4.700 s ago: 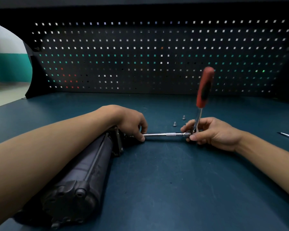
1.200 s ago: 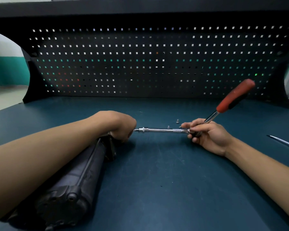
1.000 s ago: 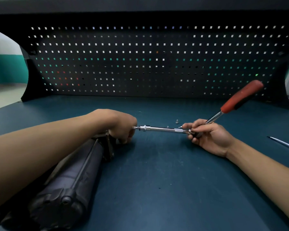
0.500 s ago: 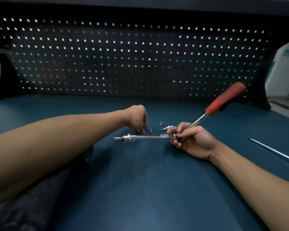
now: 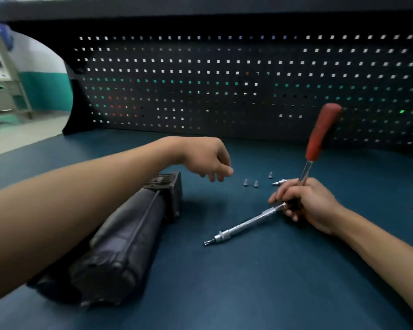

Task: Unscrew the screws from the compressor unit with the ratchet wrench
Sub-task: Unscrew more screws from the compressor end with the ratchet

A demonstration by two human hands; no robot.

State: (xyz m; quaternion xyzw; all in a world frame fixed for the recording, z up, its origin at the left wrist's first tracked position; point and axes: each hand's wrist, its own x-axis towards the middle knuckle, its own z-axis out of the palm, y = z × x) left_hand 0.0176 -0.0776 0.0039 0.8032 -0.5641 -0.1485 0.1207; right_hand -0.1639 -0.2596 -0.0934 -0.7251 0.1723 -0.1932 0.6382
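The right hand [image 5: 305, 201] curls its fingers round the ratchet wrench [image 5: 320, 134], tip down at the counter [image 5: 248, 282]. The left hand [image 5: 208, 160] hovers near the screws [image 5: 250, 183], fingers loosely bent, holding nothing.

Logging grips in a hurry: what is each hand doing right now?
Left hand: open, holding nothing.
Right hand: grips the ratchet wrench near its head.
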